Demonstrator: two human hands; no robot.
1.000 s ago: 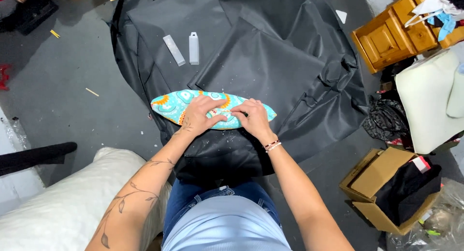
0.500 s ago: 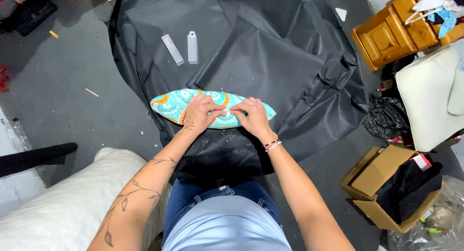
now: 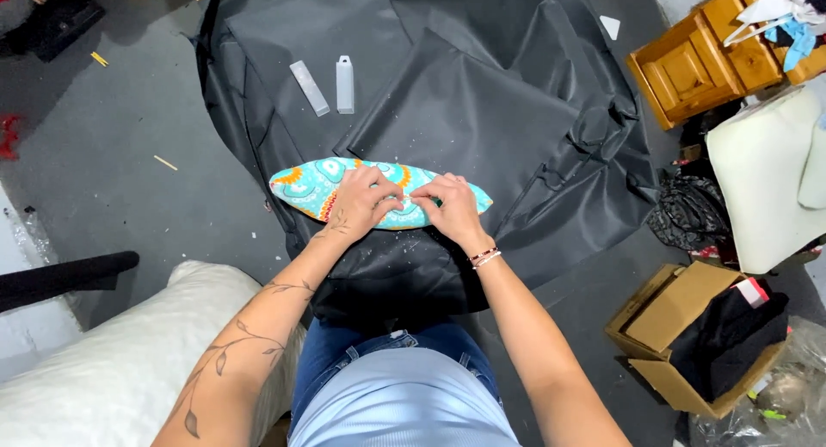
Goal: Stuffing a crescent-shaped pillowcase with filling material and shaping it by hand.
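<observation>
a leaf-shaped fabric piece [image 3: 310, 186] — turquoise with orange and white medallion print, pointed at both ends — lies flat on a wide sheet of matte black cloth [image 3: 482, 111] spread over the grey floor. the left hand [image 3: 363, 202] rests on its middle, fingers curled and pressing down. the right hand [image 3: 452, 208] sits just beside it, fingertips bunched together and pinching at the fabric's centre. further up the black cloth lie two slim translucent plastic tubes [image 3: 344, 84], side by side. a soft white cushion [image 3: 112, 369] sits at the left — a cardboard box [image 3: 671, 314] at the right.
</observation>
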